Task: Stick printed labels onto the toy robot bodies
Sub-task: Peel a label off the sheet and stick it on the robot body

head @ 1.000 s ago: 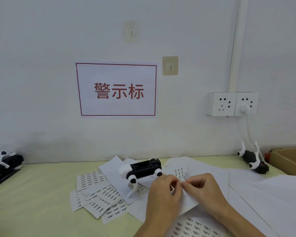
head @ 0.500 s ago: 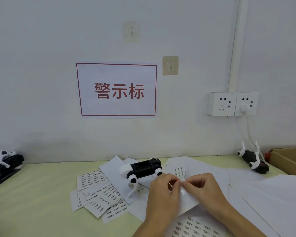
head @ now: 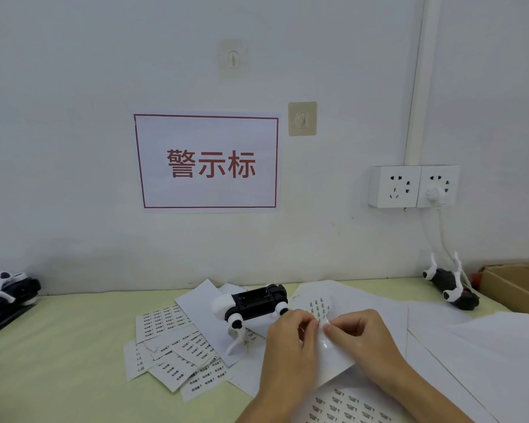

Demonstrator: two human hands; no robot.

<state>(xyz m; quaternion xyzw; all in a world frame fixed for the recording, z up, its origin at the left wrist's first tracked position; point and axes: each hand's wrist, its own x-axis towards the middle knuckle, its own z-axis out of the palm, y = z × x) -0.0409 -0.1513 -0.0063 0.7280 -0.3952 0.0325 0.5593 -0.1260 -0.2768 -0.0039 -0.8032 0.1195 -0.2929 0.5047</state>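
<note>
A black and white toy robot body (head: 252,303) lies on its back on the pale green table, just beyond my hands. My left hand (head: 289,346) and my right hand (head: 362,337) meet over a curled white label sheet (head: 333,355), and both pinch it between fingertips at the same spot. Small printed labels show on the sheet's raised upper part. Whether a single label is lifted off is hidden by my fingers.
Several cut label sheets (head: 171,346) lie scattered to the left of my hands. Another toy robot (head: 451,286) lies at the back right beside a cardboard box (head: 519,288). More robots (head: 3,288) sit at the far left. Large white backing sheets (head: 486,346) cover the right side.
My fingertips have shifted slightly on the label sheet, and the sheet's curl has changed a little. The robot bodies stay where they were.
</note>
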